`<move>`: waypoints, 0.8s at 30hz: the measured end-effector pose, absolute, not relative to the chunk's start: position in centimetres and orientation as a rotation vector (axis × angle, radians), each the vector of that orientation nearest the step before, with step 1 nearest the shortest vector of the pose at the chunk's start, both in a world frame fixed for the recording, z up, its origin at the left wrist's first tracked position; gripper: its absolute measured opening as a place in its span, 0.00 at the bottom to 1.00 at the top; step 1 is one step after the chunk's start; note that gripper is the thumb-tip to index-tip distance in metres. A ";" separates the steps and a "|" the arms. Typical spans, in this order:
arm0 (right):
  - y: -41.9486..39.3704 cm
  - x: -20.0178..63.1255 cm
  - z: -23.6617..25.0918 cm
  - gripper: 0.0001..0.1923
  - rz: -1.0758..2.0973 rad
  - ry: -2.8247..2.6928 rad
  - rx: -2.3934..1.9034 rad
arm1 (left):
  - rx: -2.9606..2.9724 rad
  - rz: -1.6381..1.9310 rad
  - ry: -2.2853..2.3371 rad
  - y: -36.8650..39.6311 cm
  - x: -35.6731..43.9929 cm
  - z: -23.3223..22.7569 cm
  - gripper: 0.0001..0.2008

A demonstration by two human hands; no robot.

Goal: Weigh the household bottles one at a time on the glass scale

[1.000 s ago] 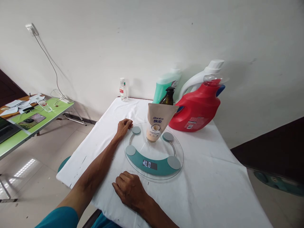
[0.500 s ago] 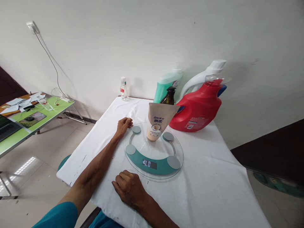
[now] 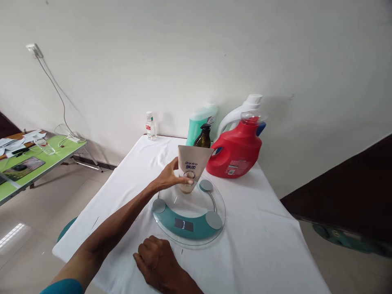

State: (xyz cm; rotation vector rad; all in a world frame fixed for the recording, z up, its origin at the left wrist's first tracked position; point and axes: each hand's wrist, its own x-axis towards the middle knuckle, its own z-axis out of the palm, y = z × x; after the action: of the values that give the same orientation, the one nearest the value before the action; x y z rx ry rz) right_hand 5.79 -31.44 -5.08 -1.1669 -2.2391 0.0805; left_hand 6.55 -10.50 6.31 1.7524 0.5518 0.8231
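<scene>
A beige Rejoice tube [image 3: 196,157] stands cap-down on the round glass scale [image 3: 191,226]. My left hand [image 3: 171,176] grips the tube's lower part, with the thumb across its front and the other fingers mostly hidden behind it. On the scale's teal band, the small display [image 3: 184,224] shows a partial mark that I cannot read. My right hand [image 3: 157,261] rests on the white cloth in front of the scale, its fingers curled in and nothing visible in them.
Behind the scale stand a red jug [image 3: 237,151], a dark pump bottle [image 3: 203,138], a green bottle [image 3: 196,127] and a white bottle [image 3: 234,116]. A small clear bottle [image 3: 150,126] is at the table's back left corner. Farther left is a green table [image 3: 61,146] with papers.
My left hand has moved from beside the scale onto the tube and closed around it. The display reading has changed. The camera view has shifted; my right hand stays curled on the cloth.
</scene>
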 end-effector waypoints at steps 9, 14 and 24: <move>-30.9 4.2 -8.1 0.21 0.149 -2.290 -1.276 | 1.738 0.697 0.728 -11.8 7.9 5.2 0.16; -30.3 2.8 -10.5 0.22 0.088 -2.261 -1.292 | 1.656 0.825 0.820 -11.0 7.8 5.8 0.17; -30.1 2.2 -12.2 0.26 -0.206 -2.006 -1.161 | 1.612 1.225 0.850 -1.0 9.6 8.1 0.20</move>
State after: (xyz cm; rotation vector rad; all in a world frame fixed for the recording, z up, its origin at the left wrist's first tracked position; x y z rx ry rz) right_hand 2.20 -30.07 -12.15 -1.1608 -2.0058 -0.2059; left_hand 9.62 -0.95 8.07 1.6120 0.8500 1.2253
